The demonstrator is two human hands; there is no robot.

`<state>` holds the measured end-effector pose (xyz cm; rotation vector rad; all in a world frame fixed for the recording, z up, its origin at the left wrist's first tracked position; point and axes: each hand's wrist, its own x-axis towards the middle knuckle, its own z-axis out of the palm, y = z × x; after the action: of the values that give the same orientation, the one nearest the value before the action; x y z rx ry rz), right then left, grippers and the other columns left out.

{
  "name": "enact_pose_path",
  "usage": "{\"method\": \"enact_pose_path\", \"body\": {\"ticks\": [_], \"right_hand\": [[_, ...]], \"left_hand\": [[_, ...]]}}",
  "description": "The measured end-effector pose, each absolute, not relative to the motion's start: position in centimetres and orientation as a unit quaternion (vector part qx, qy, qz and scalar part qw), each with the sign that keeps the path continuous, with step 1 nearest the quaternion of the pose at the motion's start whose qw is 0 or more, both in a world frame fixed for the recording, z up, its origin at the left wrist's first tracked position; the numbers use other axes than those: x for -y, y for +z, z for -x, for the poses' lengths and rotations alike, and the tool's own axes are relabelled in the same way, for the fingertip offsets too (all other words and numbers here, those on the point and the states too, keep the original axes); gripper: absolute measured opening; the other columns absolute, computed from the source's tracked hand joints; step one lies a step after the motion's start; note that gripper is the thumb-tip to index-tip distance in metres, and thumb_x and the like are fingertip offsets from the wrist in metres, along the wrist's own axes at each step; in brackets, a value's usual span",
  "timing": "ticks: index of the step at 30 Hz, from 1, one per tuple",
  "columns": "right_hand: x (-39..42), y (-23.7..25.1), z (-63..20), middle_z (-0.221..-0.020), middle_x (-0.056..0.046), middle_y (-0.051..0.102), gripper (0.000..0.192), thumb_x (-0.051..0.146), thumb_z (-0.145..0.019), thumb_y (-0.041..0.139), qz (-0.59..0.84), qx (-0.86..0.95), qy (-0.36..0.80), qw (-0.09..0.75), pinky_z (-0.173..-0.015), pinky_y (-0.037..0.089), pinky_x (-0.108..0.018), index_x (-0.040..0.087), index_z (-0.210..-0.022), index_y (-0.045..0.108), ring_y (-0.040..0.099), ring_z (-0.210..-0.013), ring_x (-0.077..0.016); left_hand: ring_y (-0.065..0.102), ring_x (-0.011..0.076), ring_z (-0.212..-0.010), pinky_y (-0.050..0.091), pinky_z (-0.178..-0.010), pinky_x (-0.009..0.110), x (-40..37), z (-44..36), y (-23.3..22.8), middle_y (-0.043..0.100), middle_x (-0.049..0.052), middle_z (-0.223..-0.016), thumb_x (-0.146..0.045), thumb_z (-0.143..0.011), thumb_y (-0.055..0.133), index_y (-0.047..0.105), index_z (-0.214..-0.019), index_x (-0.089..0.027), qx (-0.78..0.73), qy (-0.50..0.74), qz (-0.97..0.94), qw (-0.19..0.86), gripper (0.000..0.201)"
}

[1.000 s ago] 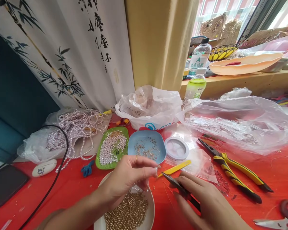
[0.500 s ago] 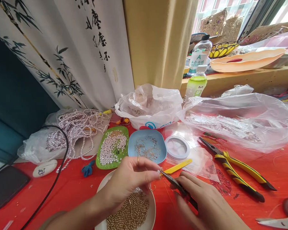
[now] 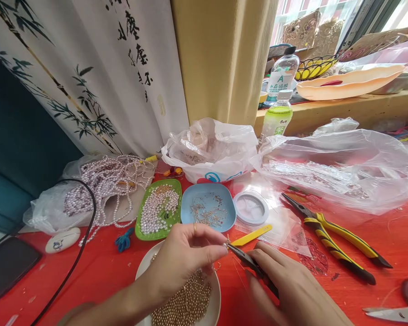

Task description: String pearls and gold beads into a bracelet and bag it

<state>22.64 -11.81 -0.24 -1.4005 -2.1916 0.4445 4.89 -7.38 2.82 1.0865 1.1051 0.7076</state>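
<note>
My left hand [image 3: 185, 256] pinches a tiny metal piece [image 3: 225, 245] between thumb and fingertips, over a white bowl [image 3: 140, 271] full of small gold beads [image 3: 187, 303]. My right hand [image 3: 289, 285] grips small dark pliers [image 3: 246, 260], and their tip meets the metal piece at my left fingertips. Just behind lie a blue dish [image 3: 208, 209] with thin metal pins and a green tray [image 3: 159, 209] of white pearls.
Yellow-handled pliers [image 3: 333, 237] and scissors [image 3: 399, 308] lie on the red table at right. A round clear lid [image 3: 250, 207], a yellow strip [image 3: 252, 235], plastic bags [image 3: 333, 167], pearl strands [image 3: 105, 181], a black cable [image 3: 78, 253] and a dark phone [image 3: 8, 267] surround the dishes.
The pliers' tip has closed the gap and now touches the small piece held in my left fingertips. Both hands shifted slightly down and together.
</note>
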Motion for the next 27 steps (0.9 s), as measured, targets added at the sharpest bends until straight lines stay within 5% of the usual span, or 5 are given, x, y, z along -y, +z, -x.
{"method": "enact_pose_path", "body": {"ticks": [27], "right_hand": [[11.9, -1.1, -22.8, -0.065, -0.003, 0.057, 0.018, 0.011, -0.079, 0.039, 0.494, 0.824, 0.068, 0.269, -0.049, 0.042, -0.024, 0.019, -0.073, 0.054, 0.056, -0.058, -0.0152]], "left_hand": [[0.048, 0.0086, -0.050, 0.039, -0.050, 0.022, 7.9, -4.9, 2.6, 0.057, 0.001, -0.060, -0.028, -0.063, 0.070, 0.066, -0.072, -0.013, -0.498, 0.309, -0.505, 0.634, 0.018]]}}
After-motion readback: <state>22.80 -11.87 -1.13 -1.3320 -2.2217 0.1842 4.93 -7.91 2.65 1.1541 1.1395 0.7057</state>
